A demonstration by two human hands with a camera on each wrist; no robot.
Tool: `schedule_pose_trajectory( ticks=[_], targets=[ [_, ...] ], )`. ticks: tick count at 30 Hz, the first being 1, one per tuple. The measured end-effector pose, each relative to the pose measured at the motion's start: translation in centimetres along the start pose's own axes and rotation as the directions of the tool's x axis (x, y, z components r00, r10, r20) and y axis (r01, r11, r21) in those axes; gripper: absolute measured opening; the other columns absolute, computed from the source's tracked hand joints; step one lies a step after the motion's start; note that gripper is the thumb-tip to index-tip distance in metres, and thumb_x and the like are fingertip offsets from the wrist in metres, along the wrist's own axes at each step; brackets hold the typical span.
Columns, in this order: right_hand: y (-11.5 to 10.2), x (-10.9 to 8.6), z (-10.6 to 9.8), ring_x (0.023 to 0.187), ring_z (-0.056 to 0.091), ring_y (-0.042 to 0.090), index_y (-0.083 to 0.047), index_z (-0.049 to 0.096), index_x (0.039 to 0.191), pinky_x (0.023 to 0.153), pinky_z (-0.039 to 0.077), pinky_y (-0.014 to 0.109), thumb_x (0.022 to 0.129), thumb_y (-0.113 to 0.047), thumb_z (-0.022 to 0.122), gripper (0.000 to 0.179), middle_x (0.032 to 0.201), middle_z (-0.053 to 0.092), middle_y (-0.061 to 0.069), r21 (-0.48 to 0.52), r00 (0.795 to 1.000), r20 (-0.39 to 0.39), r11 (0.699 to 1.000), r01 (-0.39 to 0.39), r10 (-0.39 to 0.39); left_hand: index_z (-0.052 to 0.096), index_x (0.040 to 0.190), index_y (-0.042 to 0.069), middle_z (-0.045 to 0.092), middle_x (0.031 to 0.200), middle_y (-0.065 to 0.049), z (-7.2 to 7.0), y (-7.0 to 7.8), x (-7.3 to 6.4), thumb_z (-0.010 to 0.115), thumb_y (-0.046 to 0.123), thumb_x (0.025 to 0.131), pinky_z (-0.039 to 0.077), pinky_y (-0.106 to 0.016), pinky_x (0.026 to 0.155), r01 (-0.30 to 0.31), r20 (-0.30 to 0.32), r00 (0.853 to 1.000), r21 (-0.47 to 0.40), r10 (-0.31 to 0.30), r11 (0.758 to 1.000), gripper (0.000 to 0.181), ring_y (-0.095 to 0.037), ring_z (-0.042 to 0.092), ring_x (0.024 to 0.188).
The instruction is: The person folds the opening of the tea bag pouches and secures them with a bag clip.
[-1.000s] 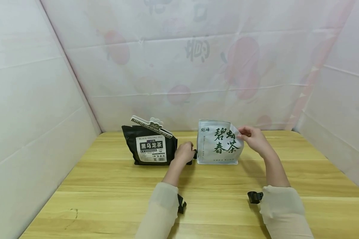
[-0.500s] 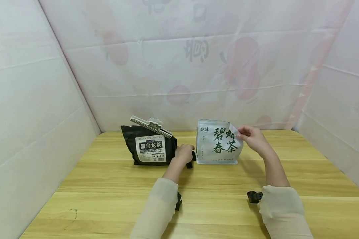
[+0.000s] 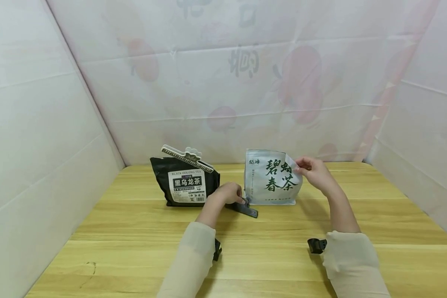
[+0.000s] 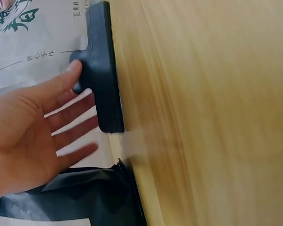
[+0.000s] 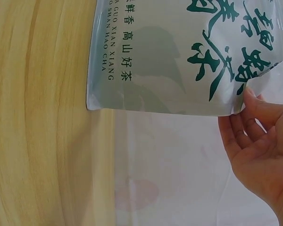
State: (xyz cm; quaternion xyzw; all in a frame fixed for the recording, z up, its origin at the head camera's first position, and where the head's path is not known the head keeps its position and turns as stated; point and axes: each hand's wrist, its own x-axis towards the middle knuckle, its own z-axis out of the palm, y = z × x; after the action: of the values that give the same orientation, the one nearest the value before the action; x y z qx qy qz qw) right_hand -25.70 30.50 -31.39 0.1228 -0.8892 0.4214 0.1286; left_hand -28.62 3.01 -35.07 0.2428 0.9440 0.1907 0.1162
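Between the two tea bags, my left hand (image 3: 229, 193) pinches the handle of a dark bag clip (image 4: 103, 70) with thumb and forefinger; the other fingers are spread out behind. The clip's long bar lies low over the table, at the foot of the white tea bag (image 3: 270, 182). My right hand (image 3: 313, 170) pinches that bag's upper right edge, where the corner folds over. Green characters cover the bag's front. Left of my left hand stands a black oolong tea bag (image 3: 162, 180), with a cream-coloured clip (image 3: 188, 157) slanting across its top.
Under everything is a wood-grain table (image 3: 275, 265), with a dark scratch mark at its front left. Pale printed cloth (image 3: 193, 95) walls it in behind and on both sides. Black wrist cameras (image 3: 316, 246) sit at both sleeves.
My left hand has drawn the dark clip out from beside the black bag, turning it so its bar points right and toward me. The right hand stays on the white bag's edge.
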Motion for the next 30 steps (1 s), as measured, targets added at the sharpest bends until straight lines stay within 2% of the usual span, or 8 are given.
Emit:
schedule_pose_trajectory(
  ticks=[3, 10, 14, 21, 24, 26, 30],
  targets=[
    [-0.1, 0.0, 0.0, 0.089, 0.052, 0.023, 0.009, 0.057, 0.107, 0.071, 0.043, 0.020, 0.092, -0.005, 0.055, 0.022, 0.102, 0.058, 0.020, 0.000, 1.000, 0.000, 1.000, -0.003, 0.003, 0.058, 0.073, 0.009, 0.049, 0.067, 0.001, 0.0, -0.1, -0.3, 0.070, 0.017, 0.083, 0.035, -0.025, 0.055, -0.044, 0.028, 0.999, -0.068, 0.046, 0.997, 0.018, -0.013, 0.043, 0.060],
    [-0.1, 0.0, 0.0, 0.089, 0.052, 0.024, 0.009, 0.057, 0.107, 0.071, 0.043, 0.021, 0.092, -0.005, 0.055, 0.021, 0.101, 0.058, 0.020, -0.009, 1.000, 0.000, 1.000, 0.000, 0.000, 0.055, 0.073, 0.009, 0.049, 0.066, 0.003, -0.2, 0.1, -0.5, 0.073, 0.014, 0.080, 0.035, -0.022, 0.056, -0.115, 0.043, 0.992, -0.141, 0.122, 0.983, 0.019, -0.010, 0.042, 0.059],
    [-0.1, 0.0, 0.0, 0.088, 0.052, 0.024, 0.010, 0.057, 0.106, 0.071, 0.043, 0.021, 0.091, -0.002, 0.055, 0.019, 0.100, 0.058, 0.021, -0.016, 1.000, -0.005, 1.000, 0.003, -0.003, 0.056, 0.077, 0.008, 0.050, 0.069, 0.002, -0.5, 0.5, -0.7, 0.074, 0.013, 0.079, 0.036, -0.022, 0.057, -0.112, 0.044, 0.992, -0.151, 0.120, 0.982, 0.018, -0.011, 0.044, 0.061],
    [-0.1, 0.0, 0.0, 0.090, 0.051, 0.023, 0.010, 0.056, 0.108, 0.075, 0.045, 0.028, 0.092, -0.005, 0.054, 0.022, 0.102, 0.058, 0.020, 0.000, 1.000, 0.008, 1.000, 0.000, 0.000, 0.063, 0.092, 0.005, 0.056, 0.078, 0.001, -0.9, 1.0, -1.2, 0.074, 0.013, 0.079, 0.043, -0.021, 0.062, -0.094, 0.106, 0.989, -0.107, 0.106, 0.990, 0.019, -0.011, 0.052, 0.069],
    [-0.1, 0.0, 0.0, 0.090, 0.052, 0.024, 0.010, 0.056, 0.109, 0.077, 0.045, 0.033, 0.092, -0.005, 0.054, 0.023, 0.103, 0.058, 0.020, 0.008, 1.000, 0.013, 1.000, -0.002, 0.002, 0.068, 0.092, 0.004, 0.059, 0.081, 0.002, -1.0, 1.3, -1.4, 0.073, 0.012, 0.080, 0.045, -0.020, 0.064, -0.107, 0.137, 0.983, -0.101, 0.120, 0.989, 0.015, -0.010, 0.054, 0.071],
    [0.0, 0.0, 0.0, 0.090, 0.052, 0.024, 0.010, 0.056, 0.109, 0.078, 0.045, 0.036, 0.093, -0.005, 0.054, 0.023, 0.103, 0.058, 0.020, 0.009, 1.000, 0.015, 1.000, -0.001, 0.001, 0.069, 0.092, 0.003, 0.060, 0.081, 0.002, -1.1, 1.4, -1.6, 0.072, 0.010, 0.080, 0.047, -0.020, 0.064, -0.108, 0.159, 0.979, -0.126, 0.128, 0.986, 0.014, -0.009, 0.056, 0.071],
    [-0.1, -0.1, 0.0, 0.091, 0.052, 0.025, 0.010, 0.055, 0.110, 0.078, 0.044, 0.035, 0.093, -0.005, 0.054, 0.023, 0.103, 0.058, 0.021, 0.004, 1.000, 0.020, 1.000, -0.001, 0.001, 0.069, 0.094, 0.003, 0.061, 0.083, 0.001, -1.1, 1.8, -1.8, 0.072, 0.009, 0.080, 0.047, -0.020, 0.065, -0.117, 0.168, 0.976, -0.125, 0.137, 0.985, 0.015, -0.008, 0.057, 0.071]
  ],
)
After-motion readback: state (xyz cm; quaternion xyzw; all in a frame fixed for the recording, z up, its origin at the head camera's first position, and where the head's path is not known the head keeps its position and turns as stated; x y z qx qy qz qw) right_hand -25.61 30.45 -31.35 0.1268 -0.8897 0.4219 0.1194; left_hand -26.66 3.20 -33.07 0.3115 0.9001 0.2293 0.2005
